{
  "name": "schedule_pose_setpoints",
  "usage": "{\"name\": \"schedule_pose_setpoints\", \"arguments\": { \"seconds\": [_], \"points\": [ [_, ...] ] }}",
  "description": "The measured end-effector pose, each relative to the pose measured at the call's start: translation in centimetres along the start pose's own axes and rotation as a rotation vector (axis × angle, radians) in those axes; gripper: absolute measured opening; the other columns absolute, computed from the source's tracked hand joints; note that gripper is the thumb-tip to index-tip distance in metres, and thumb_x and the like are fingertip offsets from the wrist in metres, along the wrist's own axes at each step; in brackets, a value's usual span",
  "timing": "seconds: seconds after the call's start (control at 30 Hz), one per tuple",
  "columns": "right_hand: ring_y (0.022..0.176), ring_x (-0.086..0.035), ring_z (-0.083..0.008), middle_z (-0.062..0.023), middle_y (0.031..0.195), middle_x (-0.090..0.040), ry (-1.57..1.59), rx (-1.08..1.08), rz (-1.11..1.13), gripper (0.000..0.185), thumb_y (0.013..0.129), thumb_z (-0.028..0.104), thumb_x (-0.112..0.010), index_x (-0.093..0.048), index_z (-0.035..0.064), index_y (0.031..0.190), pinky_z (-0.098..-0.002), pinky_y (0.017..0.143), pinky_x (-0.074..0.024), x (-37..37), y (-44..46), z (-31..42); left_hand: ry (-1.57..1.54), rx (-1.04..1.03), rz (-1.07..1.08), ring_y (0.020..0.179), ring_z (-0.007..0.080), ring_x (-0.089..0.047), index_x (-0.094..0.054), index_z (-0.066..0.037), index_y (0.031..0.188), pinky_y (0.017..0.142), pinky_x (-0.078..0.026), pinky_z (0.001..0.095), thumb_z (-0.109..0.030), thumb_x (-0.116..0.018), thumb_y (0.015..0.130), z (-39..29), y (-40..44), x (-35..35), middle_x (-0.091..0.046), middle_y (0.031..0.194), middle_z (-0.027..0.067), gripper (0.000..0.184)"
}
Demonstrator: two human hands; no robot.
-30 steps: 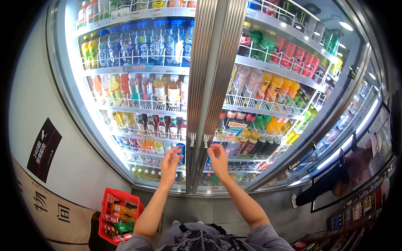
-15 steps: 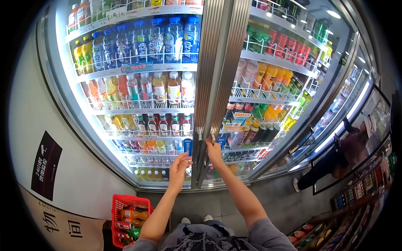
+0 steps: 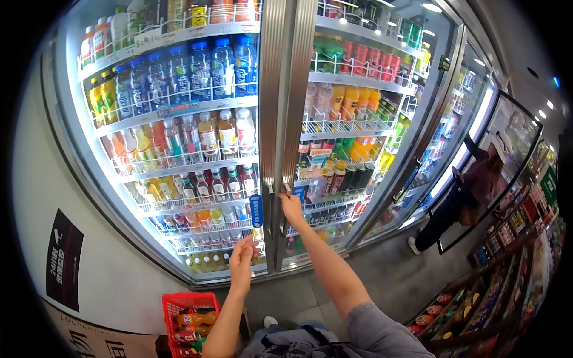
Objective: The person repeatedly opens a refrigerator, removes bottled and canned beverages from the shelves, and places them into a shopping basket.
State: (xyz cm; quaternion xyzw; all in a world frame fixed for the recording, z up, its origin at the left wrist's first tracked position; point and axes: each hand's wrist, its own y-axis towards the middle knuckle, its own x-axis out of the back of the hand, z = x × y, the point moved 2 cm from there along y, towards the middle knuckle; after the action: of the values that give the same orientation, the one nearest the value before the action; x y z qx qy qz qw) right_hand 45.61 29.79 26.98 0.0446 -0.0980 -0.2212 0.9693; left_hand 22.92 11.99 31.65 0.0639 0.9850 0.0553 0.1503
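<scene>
A tall drinks fridge with two glass doors fills the view in front of me. My right hand [image 3: 290,209] is closed round the dark handle [image 3: 287,187] of the right door, beside the middle frame. The left door's handle [image 3: 271,209] runs next to it, untouched. Lower down, my left hand [image 3: 242,262] hangs in front of the left door's glass with nothing in it, its fingers loosely bent and apart. Behind the glass stand rows of drinks, among them blue-capped bottles [image 3: 200,70] and red cans [image 3: 374,62]. Both doors look closed.
A red shopping basket [image 3: 169,304] with bottles and cans stands on the floor at lower left. At right, another person [image 3: 477,179] stands at an open fridge door [image 3: 522,152]. Snack shelves [image 3: 471,298] line the lower right, and a pale wall [image 3: 89,238] the left.
My view has turned somewhat to the right, so the fridge sits further left. My left hand has dropped lower. My right hand stays on the handle, and the other person appears more upright.
</scene>
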Motion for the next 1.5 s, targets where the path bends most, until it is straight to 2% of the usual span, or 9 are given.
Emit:
{"name": "schedule_pose_setpoints", "arguments": {
  "seconds": [0.07, 0.13, 0.47, 0.7, 0.9, 1.0, 1.2, 1.37, 1.5],
  "points": [
    [0.064, -0.059, -0.0278, -0.0200, 0.064, -0.059, 0.035, 0.008, 0.003, 0.037, 0.086, 0.029, -0.059, -0.063, -0.0066, 0.080, -0.0403, 0.063, -0.0425, -0.2, 0.4, -0.2, 0.009, -0.027, -0.024, 0.095, 0.0134, -0.060, -0.055, -0.005, 0.130, 0.084, -0.046, 0.0271, -0.017, -0.050, 0.100, -0.7, -0.8, 0.6, -0.064, 0.111, 0.0078, 0.033],
    [0.051, -0.053, -0.0150, -0.0042, 0.058, -0.055, 0.036, 0.021, -0.014, 0.028, 0.088, 0.024, -0.061, -0.060, 0.0005, 0.071, -0.0312, 0.051, -0.0391, -0.2, 0.4, -0.4, 0.009, -0.043, -0.030, 0.094, 0.0131, -0.060, -0.055, -0.005, 0.130, 0.084, -0.046, 0.0268, -0.017, -0.050, 0.100, -1.1, -1.3, 0.6, -0.064, 0.110, 0.0070, 0.032],
    [0.056, -0.053, -0.0111, -0.0008, 0.059, -0.054, -0.029, 0.049, 0.184, 0.035, 0.094, 0.031, -0.057, -0.059, 0.0028, 0.073, -0.0286, 0.053, -0.0402, 9.3, -12.7, 1.0, 0.020, -0.113, 0.007, 0.102, 0.0140, -0.058, -0.054, -0.005, 0.131, 0.089, -0.045, 0.0280, -0.017, -0.051, 0.100, 0.8, -0.5, -6.1, -0.062, 0.118, 0.0073, 0.034],
    [0.067, -0.058, -0.0127, -0.0033, 0.067, -0.060, -0.042, 0.076, 0.122, 0.042, 0.097, 0.039, -0.054, -0.060, 0.0016, 0.078, -0.0283, 0.063, -0.0450, 18.1, -22.8, 2.2, 0.012, -0.076, 0.115, 0.126, 0.0200, -0.049, -0.046, 0.000, 0.139, 0.108, -0.034, 0.0308, -0.026, -0.047, 0.102, -0.7, -2.9, -15.0, -0.052, 0.138, 0.0128, 0.045],
    [0.093, -0.056, -0.0164, -0.0107, 0.105, -0.054, 0.060, 0.395, -0.369, 0.028, 0.086, 0.005, -0.067, -0.051, -0.0001, 0.109, -0.0308, 0.082, -0.0479, 25.1, -30.7, 2.8, -0.047, -0.064, 0.190, 0.110, 0.0214, -0.061, -0.064, 0.004, 0.116, 0.100, -0.041, 0.0366, -0.035, -0.042, 0.100, 1.7, -7.5, -19.7, -0.068, 0.113, 0.0141, 0.048],
    [0.080, -0.058, -0.0180, -0.0102, 0.100, -0.054, 0.104, 0.629, -0.395, 0.026, 0.083, 0.002, -0.066, -0.053, 0.0000, 0.106, -0.0291, 0.076, -0.0485, 28.0, -34.6, 4.6, -0.166, -0.009, 0.219, 0.104, 0.0226, -0.061, -0.065, 0.007, 0.112, 0.096, -0.041, 0.0352, -0.038, -0.036, 0.102, 2.3, -10.6, -22.0, -0.069, 0.107, 0.0141, 0.055],
    [0.101, -0.061, -0.0217, -0.0174, 0.111, -0.060, 0.133, 0.717, -0.155, 0.024, 0.090, 0.001, -0.056, -0.057, -0.0064, 0.113, -0.0320, 0.089, -0.0491, 30.8, -37.7, 11.4, -0.337, 0.218, 0.433, 0.105, 0.0203, -0.059, -0.066, 0.002, 0.109, 0.099, -0.037, 0.0350, -0.048, -0.025, 0.103, 3.3, -16.0, -26.9, -0.068, 0.107, 0.0104, 0.065],
    [0.100, -0.062, -0.0209, -0.0164, 0.117, -0.061, -0.046, 0.708, -0.225, 0.028, 0.090, 0.001, -0.055, -0.058, -0.0059, 0.117, -0.0309, 0.089, -0.0494, 33.9, -37.4, 16.0, -0.286, -0.009, 0.684, 0.121, 0.0221, -0.053, -0.038, -0.005, 0.145, 0.111, -0.031, 0.0385, -0.062, -0.016, 0.100, 5.3, -19.7, -31.4, -0.053, 0.137, 0.0114, 0.076],
    [0.109, -0.059, -0.0197, -0.0123, 0.118, -0.061, 0.122, 0.547, -0.275, 0.034, 0.092, 0.002, -0.054, -0.053, -0.0029, 0.125, -0.0317, 0.095, -0.0460, 36.8, -33.8, 14.5, -0.506, 0.582, 0.826, 0.122, 0.0226, -0.054, -0.044, -0.001, 0.136, 0.108, -0.037, 0.0357, -0.046, -0.028, 0.104, 3.5, -21.1, -35.9, -0.056, 0.129, 0.0134, 0.058]
  ]
}}
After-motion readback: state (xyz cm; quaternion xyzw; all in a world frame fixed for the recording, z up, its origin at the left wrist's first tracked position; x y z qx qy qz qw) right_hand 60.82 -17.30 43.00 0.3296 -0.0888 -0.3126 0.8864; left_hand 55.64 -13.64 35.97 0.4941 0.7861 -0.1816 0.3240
